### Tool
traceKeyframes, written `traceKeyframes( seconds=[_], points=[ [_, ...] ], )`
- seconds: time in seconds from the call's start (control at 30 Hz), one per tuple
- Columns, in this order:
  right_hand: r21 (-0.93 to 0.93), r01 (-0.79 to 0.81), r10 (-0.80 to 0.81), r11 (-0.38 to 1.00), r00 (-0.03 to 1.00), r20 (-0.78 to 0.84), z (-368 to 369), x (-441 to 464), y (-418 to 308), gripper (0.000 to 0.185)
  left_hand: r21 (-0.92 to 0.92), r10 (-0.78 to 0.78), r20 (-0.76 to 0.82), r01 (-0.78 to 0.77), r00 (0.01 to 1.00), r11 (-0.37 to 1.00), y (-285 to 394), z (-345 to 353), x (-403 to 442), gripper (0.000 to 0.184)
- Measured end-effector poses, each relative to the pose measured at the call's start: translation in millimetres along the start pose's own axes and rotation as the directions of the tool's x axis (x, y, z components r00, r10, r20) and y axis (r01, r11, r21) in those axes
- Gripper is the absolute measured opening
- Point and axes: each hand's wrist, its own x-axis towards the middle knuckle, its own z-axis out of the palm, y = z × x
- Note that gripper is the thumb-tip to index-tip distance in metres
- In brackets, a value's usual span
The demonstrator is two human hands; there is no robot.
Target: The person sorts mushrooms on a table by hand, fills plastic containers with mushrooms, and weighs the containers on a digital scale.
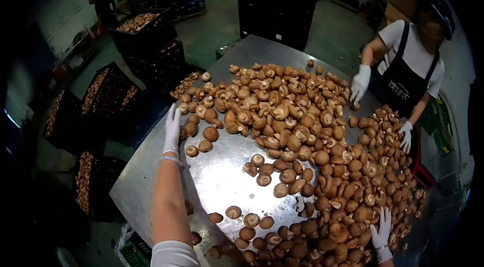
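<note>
The brown, round-capped mushrooms lie in a broad heap on the shiny, flat metal table before us, the heap stretching from the far left towards the near right, with a few loose ones scattered across the near side. A single cap has no clear long axis, being nearly round, and stems and pale undersides face many ways. The heap's far left edge lies just to the right of our white-gloved left hand, the nearer of our two to that edge; its fingers are straight and close together, pointing to the far side, released, with no mushroom seen in them, and the forearm reaches out almost straight from the near edge. Our white-gloved right hand rests at the near right amid the thick of the heap, its fingers extended and a little parted, pointing away from us; we see no grasp, only mushrooms all round it. Across the table, at the far right, a co-worker in a dark bib apron reaches to the heap with two gloved hands. Beyond the table's left side stand black plastic crates filled with mushrooms.
</note>
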Motion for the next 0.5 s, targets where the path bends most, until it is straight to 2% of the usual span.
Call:
traceKeyframes(
  seconds=[0.03,0.1,0.17,0.2,0.3,0.33,0.37,0.43,0.47,0.5],
  points=[
    [0.017,0.006,-0.006,1.0,1.0,-0.016,4,-1,3,0.075,-0.035,-0.032,0.088,0.035,0.996,0.999,4,8,1,0.052],
    [0.034,-0.006,0.007,0.999,1.0,-0.021,6,-1,1,0.075,0.136,0.077,0.122,-0.094,0.989,0.986,-4,32,10,0.053],
    [0.057,-0.025,0.027,0.998,0.999,-0.026,9,-1,1,0.075,-0.096,-0.044,0.27,0.072,0.962,0.993,12,38,9,0.054],
    [0.04,-0.023,0.024,0.999,0.999,-0.034,11,-1,2,0.073,-0.218,-0.032,0.292,0.099,0.956,0.971,18,41,5,0.054],
    [0.022,0.023,-0.021,0.999,0.998,-0.059,18,1,10,0.07,-0.271,0.024,0.429,0.103,0.903,0.957,22,48,1,0.051],
    [0.023,0.003,-0.002,1.0,0.998,-0.065,20,1,9,0.07,-0.379,0.068,0.411,0.102,0.909,0.92,47,55,-16,0.051],
    [0.022,-0.02,0.021,1.0,0.997,-0.07,21,-1,11,0.07,-0.377,0.066,0.414,0.104,0.908,0.92,47,64,-19,0.051],
    [0.027,0.008,-0.006,1.0,0.995,-0.097,22,-2,15,0.071,-0.165,0.201,0.535,-0.131,0.821,0.977,42,92,-22,0.048],
    [0.033,0.053,-0.049,0.998,0.993,-0.104,19,-4,13,0.069,-0.183,0.243,0.515,-0.172,0.822,0.968,40,107,-27,0.046],
    [0.053,0.098,-0.09,0.994,0.987,-0.13,26,-3,24,0.068,-0.275,0.2,0.474,-0.071,0.857,0.959,45,119,-37,0.046]
  ],
)
